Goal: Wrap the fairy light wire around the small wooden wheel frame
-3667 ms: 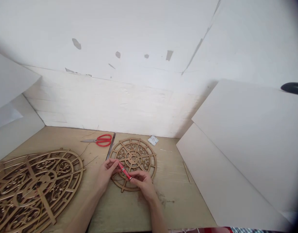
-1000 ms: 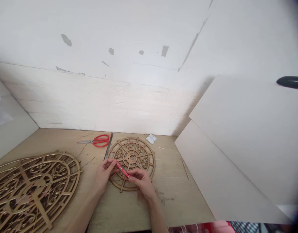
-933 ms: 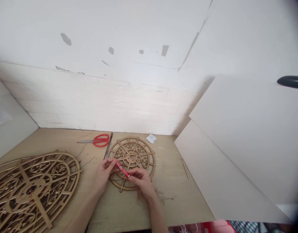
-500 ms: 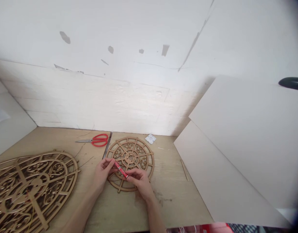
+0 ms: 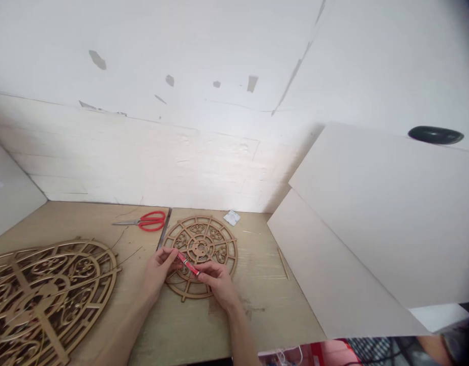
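Between my two hands is a slim red tube with pale bands (image 5: 187, 264); its exact kind is too small to make out. My left hand (image 5: 160, 267) pinches its upper left end. At the lower right end, the fingers of my right hand (image 5: 216, 280) are closed on it. Beneath both hands lies a round brown openwork disc (image 5: 199, 248) with spokes and scrolls, its near left part covered by my fingers. The tube is held slantwise just above this disc.
Red-handled scissors (image 5: 152, 221) lie behind my left hand. Several larger openwork discs (image 5: 100, 305) are stacked at the left. A small white packet (image 5: 232, 217) and a thin stick (image 5: 283, 264) lie on the table. White boards (image 5: 356, 213) lean at the right; part of a person (image 5: 435, 348) shows lower right.
The view has swung slightly to the right, so things appear shifted left. Both hands keep hold of the red tube in nearly the same pose. Part of a person has come into view at lower right.
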`<move>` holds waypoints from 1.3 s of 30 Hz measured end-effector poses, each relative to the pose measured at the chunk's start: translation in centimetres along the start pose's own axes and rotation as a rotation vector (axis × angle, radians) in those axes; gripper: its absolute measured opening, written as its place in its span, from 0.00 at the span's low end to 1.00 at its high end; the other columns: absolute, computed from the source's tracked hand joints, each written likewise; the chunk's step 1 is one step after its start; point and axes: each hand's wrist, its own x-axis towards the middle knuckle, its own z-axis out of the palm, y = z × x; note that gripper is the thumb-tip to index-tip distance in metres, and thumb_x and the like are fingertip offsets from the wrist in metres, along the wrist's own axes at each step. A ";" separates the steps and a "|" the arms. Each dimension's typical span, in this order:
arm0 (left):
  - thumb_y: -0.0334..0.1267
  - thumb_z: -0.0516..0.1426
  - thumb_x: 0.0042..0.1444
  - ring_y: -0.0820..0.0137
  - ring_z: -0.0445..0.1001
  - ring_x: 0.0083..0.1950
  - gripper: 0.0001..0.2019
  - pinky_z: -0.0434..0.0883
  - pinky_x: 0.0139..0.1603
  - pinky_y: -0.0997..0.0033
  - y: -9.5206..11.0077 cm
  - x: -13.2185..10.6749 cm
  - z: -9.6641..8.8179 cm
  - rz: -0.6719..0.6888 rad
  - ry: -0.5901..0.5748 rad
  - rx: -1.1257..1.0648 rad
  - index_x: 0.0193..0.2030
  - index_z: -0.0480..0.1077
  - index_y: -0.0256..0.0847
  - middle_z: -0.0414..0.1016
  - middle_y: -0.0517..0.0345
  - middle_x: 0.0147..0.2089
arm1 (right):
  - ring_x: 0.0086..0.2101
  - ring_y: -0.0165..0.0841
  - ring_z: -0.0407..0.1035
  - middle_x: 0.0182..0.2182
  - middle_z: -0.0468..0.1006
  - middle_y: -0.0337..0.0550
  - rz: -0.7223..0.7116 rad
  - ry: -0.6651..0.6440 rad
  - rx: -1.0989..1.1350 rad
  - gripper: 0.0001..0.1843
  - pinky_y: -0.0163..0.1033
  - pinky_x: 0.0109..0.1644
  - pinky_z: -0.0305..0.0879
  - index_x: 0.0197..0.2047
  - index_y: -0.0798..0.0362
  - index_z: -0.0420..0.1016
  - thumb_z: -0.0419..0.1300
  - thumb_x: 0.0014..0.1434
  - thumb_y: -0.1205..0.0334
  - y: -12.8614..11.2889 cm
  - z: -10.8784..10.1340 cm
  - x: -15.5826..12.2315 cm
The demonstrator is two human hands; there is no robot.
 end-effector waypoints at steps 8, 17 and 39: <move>0.57 0.71 0.33 0.67 0.78 0.30 0.26 0.79 0.31 0.70 -0.1 0.0 -0.1 0.001 -0.016 0.009 0.29 0.73 0.36 0.79 0.54 0.28 | 0.34 0.34 0.76 0.33 0.84 0.41 0.001 -0.009 0.013 0.14 0.39 0.44 0.71 0.37 0.48 0.85 0.74 0.44 0.57 0.2 -0.3 0.1; 0.56 0.71 0.34 0.67 0.78 0.30 0.26 0.79 0.31 0.70 -0.2 0.1 0.0 0.005 -0.006 0.001 0.29 0.72 0.36 0.79 0.53 0.29 | 0.33 0.33 0.76 0.32 0.84 0.41 0.007 0.003 0.033 0.14 0.39 0.44 0.71 0.36 0.48 0.85 0.75 0.43 0.58 0.1 -0.3 0.2; 0.57 0.71 0.30 0.67 0.77 0.28 0.27 0.78 0.29 0.69 0.4 0.2 0.5 -0.014 0.004 0.008 0.28 0.72 0.36 0.79 0.53 0.27 | 0.34 0.34 0.76 0.33 0.84 0.42 0.000 0.007 0.013 0.14 0.41 0.45 0.70 0.37 0.48 0.85 0.74 0.44 0.57 0.2 -0.3 0.2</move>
